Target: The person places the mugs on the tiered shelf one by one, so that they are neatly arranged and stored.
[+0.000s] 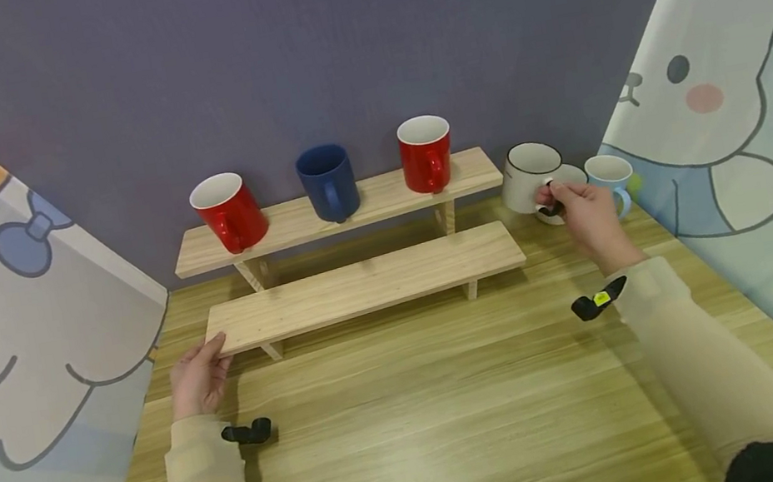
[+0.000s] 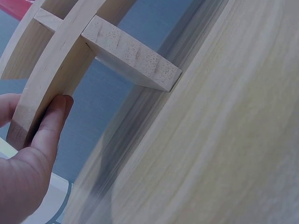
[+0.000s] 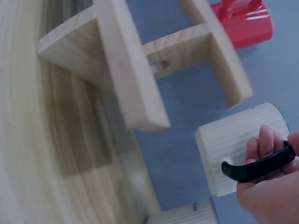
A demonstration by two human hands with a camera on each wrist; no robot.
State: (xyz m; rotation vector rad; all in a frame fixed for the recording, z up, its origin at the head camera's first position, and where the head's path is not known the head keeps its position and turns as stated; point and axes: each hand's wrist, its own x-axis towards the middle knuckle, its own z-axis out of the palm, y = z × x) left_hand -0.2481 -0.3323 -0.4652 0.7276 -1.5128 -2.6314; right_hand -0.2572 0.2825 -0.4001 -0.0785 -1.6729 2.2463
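- From here I see the worktop (image 1: pixel 400 424) bearing the two-tier shelf.
- Shelf (image 1: pixel 363 283): my left hand (image 1: pixel 199 378) reaches forward, pinching its lower plank's left end.
- White mug (image 1: pixel 523 179): just right of the shelf.
- Right hand (image 1: pixel 592 223): extended forward, fingers (image 3: pixel 266 140) curled closed round the mug's black handle (image 3: pixel 254 169).

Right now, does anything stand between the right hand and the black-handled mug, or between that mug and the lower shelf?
Nothing visible does. The right hand grips the mug by its black handle, and the head view shows only bare tabletop between mug and lower shelf.
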